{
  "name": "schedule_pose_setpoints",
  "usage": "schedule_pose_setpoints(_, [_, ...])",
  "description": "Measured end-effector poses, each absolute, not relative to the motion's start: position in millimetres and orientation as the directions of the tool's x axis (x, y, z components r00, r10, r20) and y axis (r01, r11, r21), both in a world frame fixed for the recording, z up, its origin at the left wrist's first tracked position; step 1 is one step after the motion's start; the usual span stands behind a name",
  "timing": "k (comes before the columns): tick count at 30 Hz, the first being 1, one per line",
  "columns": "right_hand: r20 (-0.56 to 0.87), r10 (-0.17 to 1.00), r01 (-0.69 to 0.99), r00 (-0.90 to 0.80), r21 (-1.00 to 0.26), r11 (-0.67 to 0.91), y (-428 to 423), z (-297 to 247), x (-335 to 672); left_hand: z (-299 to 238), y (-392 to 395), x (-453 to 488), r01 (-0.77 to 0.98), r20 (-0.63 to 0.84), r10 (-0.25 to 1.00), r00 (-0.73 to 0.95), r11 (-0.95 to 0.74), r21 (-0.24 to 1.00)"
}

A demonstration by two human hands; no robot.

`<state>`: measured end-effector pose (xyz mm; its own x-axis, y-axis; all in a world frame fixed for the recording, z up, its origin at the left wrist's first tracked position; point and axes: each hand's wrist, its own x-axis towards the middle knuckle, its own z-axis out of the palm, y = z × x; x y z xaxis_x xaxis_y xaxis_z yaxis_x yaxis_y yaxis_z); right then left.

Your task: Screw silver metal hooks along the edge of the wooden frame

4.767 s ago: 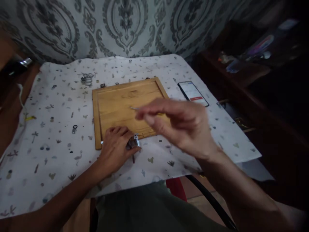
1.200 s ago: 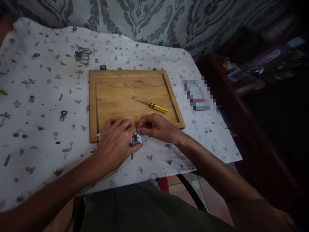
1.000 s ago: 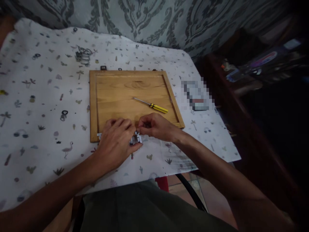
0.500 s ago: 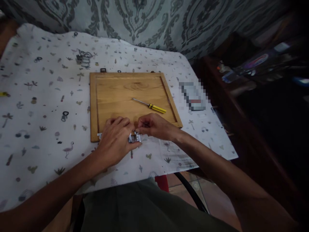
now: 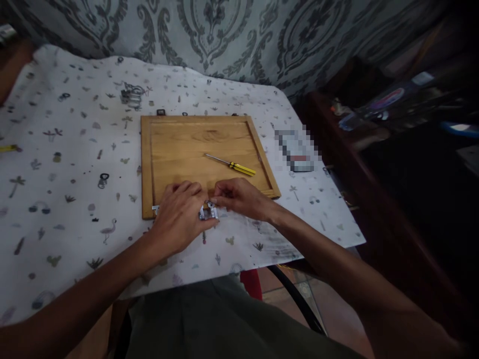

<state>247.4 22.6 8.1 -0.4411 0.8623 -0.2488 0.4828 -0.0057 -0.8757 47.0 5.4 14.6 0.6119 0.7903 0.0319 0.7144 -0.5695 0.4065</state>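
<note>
A wooden cabinet door (image 5: 194, 139) with a raised frame lies flat on the table. My left hand (image 5: 179, 214) rests over its near edge, fingers curled and thumb holding a silver metal hinge (image 5: 208, 212) at that edge. My right hand (image 5: 239, 197) is closed in a pinch at the hinge's upper side; whatever lies between its fingertips is too small to make out. Beyond the hands, a screwdriver (image 5: 241, 168) with a yellow and black handle lies on the door panel. A bit of metal (image 5: 155, 209) shows beside my left hand at the door's near left corner.
A white patterned tablecloth (image 5: 82, 209) covers the table. Several metal pieces (image 5: 131, 97) lie at the back left, and a pixelated flat object (image 5: 297, 150) lies right of the door. A plastic bottle (image 5: 389, 97) rests on dark furniture at the right. A patterned curtain hangs behind.
The camera view has shifted slightly. Both hands stay at the hinge in nearly the same pose, and the door and screwdriver have not moved.
</note>
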Motion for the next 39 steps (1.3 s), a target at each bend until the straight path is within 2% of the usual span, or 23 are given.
schedule_pose_setpoints(9, [-0.24, 0.887, 0.41, -0.394, -0.91, -0.064, 17.5, 8.1, 251.1, 17.4, 5.6, 48.2, 0.73, -0.003, 0.802, 0.597, -0.542, 0.416])
schedule_pose_setpoints(14, [-0.096, 0.951, 0.424, -0.295, -0.905, 0.04, 10.8, 13.6, 259.3, 17.3, 5.7, 49.0, 0.734, -0.014, 0.799, 0.601, -0.545, 0.406])
schedule_pose_setpoints(20, [0.027, 0.993, 0.645, -0.114, -0.758, 0.095, 12.6, 10.0, 277.5, 13.7, 5.6, 48.5, 0.732, 0.018, 0.798, 0.603, -0.562, 0.386])
schedule_pose_setpoints(24, [0.166, 0.985, 0.82, -0.057, -0.555, 0.141, 22.0, 2.1, 287.0, 13.9, 4.8, 48.8, 0.733, 0.028, 0.803, 0.596, -0.558, 0.39])
schedule_pose_setpoints(29, [0.177, 0.984, 0.918, -0.018, -0.387, 0.087, 29.9, -4.0, 299.7, 13.7, 4.1, 49.0, 0.731, 0.027, 0.807, 0.59, -0.548, 0.406])
schedule_pose_setpoints(33, [0.165, 0.986, 0.936, -0.017, -0.343, 0.074, 31.0, -8.7, 308.9, 10.4, 4.8, 48.8, 0.724, 0.034, 0.803, 0.595, -0.554, 0.412])
schedule_pose_setpoints(39, [0.233, 0.972, 0.891, -0.02, -0.437, 0.123, 33.7, -17.9, 317.4, 9.0, 5.1, 48.2, 0.717, 0.045, 0.799, 0.599, -0.562, 0.412])
